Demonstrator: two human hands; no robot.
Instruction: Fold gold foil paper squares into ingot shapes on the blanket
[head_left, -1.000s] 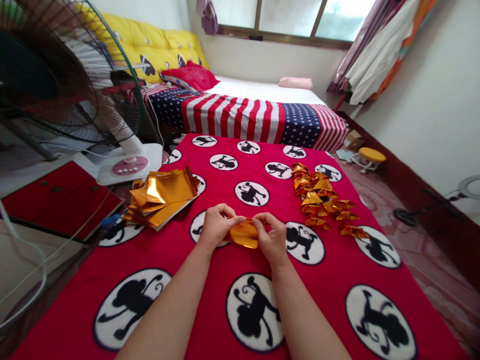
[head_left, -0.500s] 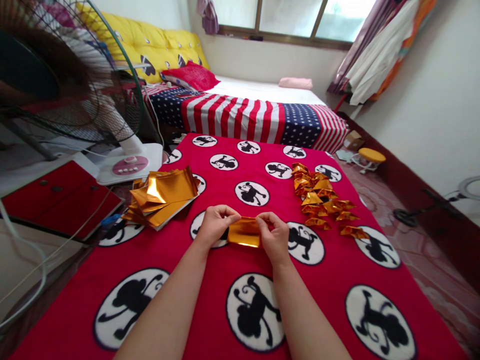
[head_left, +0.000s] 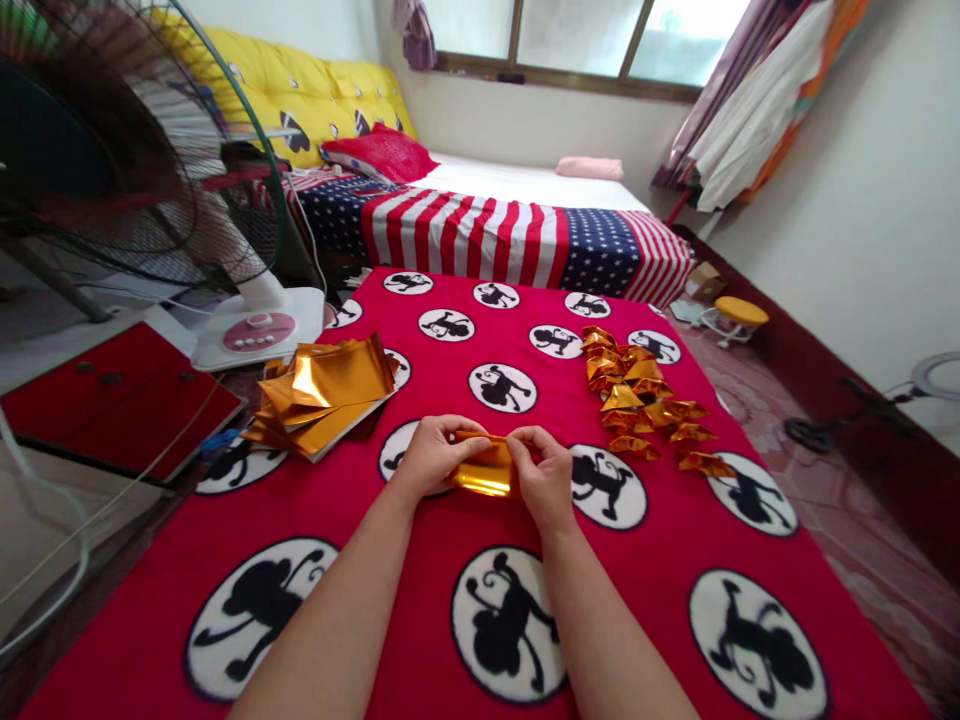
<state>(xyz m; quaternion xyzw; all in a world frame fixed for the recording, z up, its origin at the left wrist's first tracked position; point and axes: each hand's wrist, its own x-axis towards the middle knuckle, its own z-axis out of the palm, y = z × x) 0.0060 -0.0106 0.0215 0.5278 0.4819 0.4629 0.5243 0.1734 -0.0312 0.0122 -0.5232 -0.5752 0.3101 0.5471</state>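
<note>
A sheet of gold foil paper (head_left: 486, 472), folded over, is held between my two hands just above the red cloth (head_left: 405, 620). My left hand (head_left: 436, 455) pinches its upper left edge, with the thumb lying along the top. At the upper right edge, my right hand (head_left: 543, 474) grips it between thumb and fingers. To the left lies a loose stack of flat gold foil sheets (head_left: 345, 375). Several folded gold foil pieces (head_left: 634, 395) sit in a cluster on the right side of the cloth.
A running fan (head_left: 255, 320) stands left of the table, beside a dark red panel (head_left: 112, 390). Beyond the table is a bed with a striped, starred cover (head_left: 480, 235). A yellow stool (head_left: 741, 310) is on the floor at the right.
My left thumb has slid right along the foil sheet's top edge, closer to my right hand. The sheet's lower part has tilted slightly. Stack and folded pieces stay put.
</note>
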